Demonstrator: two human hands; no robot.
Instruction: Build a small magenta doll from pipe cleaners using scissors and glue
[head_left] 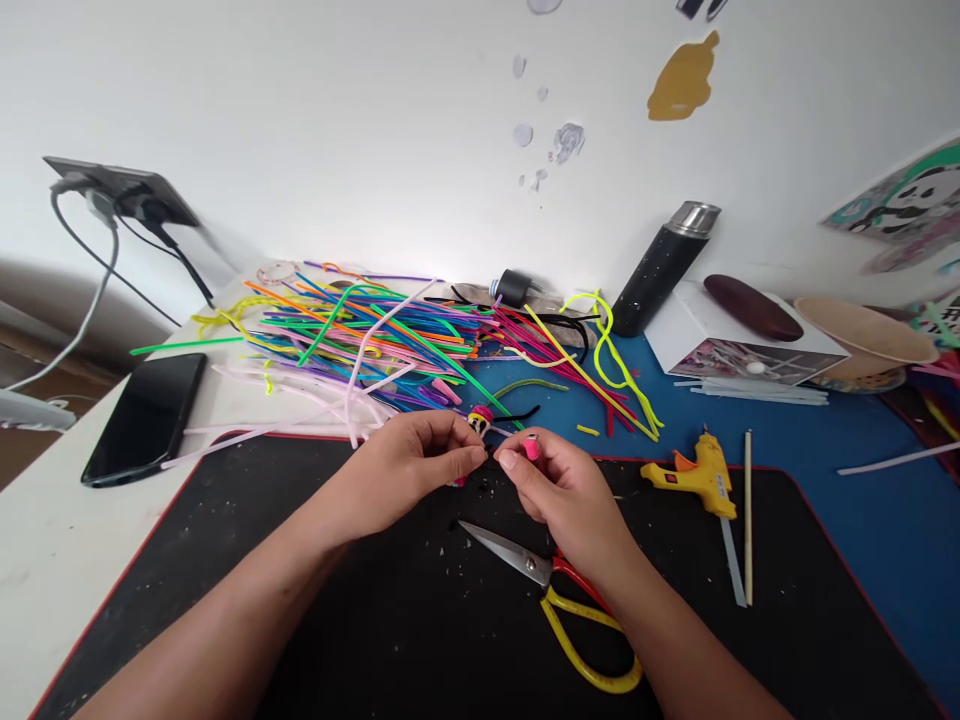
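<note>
My left hand [420, 465] is closed around a small pink, yellow and black figure [480, 420], which shows above its fingers with a black stem pointing right. Close beside it, my right hand [559, 490] pinches with thumb and forefinger; a small pink piece with a silvery end [532, 446] pokes out between its fingers. The two sets of fingertips nearly meet over the black mat [360, 620]. What lies between the right fingertips is too small to make out. Below the hands rest scissors [517, 560] with red and yellow handles, partly under my right forearm.
Behind the hands lies a pile of coloured pipe cleaners [375, 330]. A yellow glue gun [701, 475] and a wooden stick [748, 520] are on the right. A black phone [146, 420] sits at left; a dark flask [664, 270] leans beside a white box [690, 330].
</note>
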